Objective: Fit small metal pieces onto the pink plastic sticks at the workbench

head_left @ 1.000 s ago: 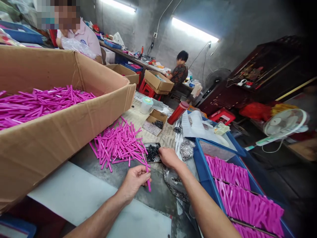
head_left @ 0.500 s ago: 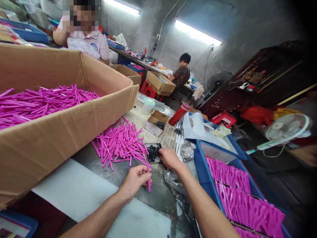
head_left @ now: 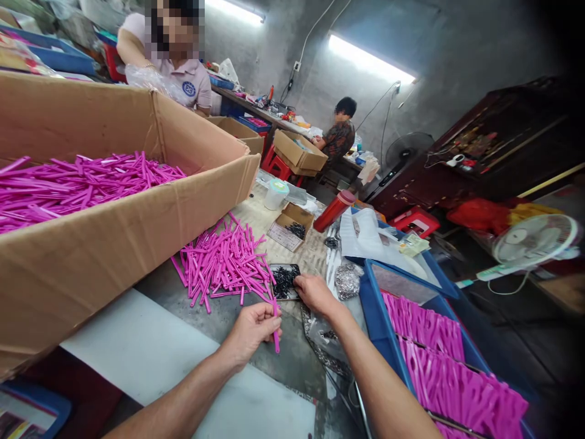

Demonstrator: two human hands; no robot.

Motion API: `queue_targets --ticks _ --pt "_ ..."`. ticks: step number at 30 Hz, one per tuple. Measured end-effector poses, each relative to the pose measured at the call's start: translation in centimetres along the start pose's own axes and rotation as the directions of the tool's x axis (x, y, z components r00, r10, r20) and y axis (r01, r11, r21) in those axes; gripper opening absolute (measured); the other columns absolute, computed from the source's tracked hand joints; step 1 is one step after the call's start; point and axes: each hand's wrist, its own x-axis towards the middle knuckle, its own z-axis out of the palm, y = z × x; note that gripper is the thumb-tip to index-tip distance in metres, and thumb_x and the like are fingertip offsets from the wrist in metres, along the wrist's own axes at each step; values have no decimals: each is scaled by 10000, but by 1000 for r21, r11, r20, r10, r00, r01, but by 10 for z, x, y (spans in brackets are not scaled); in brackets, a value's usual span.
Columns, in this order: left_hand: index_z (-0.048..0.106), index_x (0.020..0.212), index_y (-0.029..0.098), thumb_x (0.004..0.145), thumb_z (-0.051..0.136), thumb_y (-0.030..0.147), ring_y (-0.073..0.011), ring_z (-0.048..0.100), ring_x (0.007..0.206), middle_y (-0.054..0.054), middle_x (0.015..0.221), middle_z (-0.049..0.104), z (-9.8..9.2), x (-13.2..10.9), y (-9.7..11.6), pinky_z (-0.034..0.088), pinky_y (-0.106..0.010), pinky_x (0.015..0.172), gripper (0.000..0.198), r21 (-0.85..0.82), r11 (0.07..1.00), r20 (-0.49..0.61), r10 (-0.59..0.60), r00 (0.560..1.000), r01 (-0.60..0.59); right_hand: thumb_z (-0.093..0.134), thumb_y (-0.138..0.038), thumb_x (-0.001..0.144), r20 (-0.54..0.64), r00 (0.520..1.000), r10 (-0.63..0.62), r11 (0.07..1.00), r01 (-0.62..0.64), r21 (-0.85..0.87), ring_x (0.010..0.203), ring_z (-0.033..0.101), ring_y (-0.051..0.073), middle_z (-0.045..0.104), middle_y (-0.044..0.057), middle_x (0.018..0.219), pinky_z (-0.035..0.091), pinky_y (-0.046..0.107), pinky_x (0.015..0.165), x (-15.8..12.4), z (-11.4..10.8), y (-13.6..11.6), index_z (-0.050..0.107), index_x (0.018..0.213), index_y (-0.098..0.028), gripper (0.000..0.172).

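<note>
My left hand [head_left: 251, 332] pinches one slim magenta plastic strip [head_left: 276, 341] upright between thumb and fingers; a small hole shows near its lower end. My right hand [head_left: 315, 292] is at the right edge of a small shallow tray [head_left: 292, 298], its fingertips pressed together at the small black parts [head_left: 284, 280] inside. Whether those fingers hold a part is hidden. Just beyond my left hand lies a loose pile of magenta strips [head_left: 223, 262], close against the tray's left side.
A large cardboard box [head_left: 137, 225] of magenta strips stands at left. Blue crates [head_left: 377, 329] with bundled magenta pieces are at right. A bag of small metal parts [head_left: 348, 280], a red cylinder [head_left: 333, 211] and a small carton [head_left: 286, 235] surround the work spot. Two people sit beyond.
The view has shifted slightly. Both of my hands keep nearly the same places and grips. The person at upper left has lowered an arm toward the clear plastic bag.
</note>
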Motion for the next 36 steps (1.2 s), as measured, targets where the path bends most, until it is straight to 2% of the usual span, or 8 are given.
queue_targets --ticks 9,23,36 --pt "559 683 127 588 643 305 -103 531 502 21 524 549 1 0 2 393 -196 483 218 -12 1000 -5 5 1000 -5 377 -144 791 -5 1000 0 1000 0 -14 772 522 190 595 75 828 308 267 635 -1 2 -2 555 786 -158 179" --pt "553 687 126 603 630 302 -97 521 495 24 524 542 0 -1 3 388 -198 483 210 -13 1000 12 10 1000 -10 383 -160 801 -11 1000 24 999 -23 29 762 513 146 586 50 810 312 224 655 -2 7 5 542 822 -156 161" --pt "560 692 129 598 635 299 -97 523 488 27 516 543 0 -1 3 390 -197 479 209 -24 1000 10 13 1000 -13 380 -167 804 31 999 16 998 -14 -60 810 520 190 591 79 863 295 268 655 1 0 -6 550 810 -155 170"
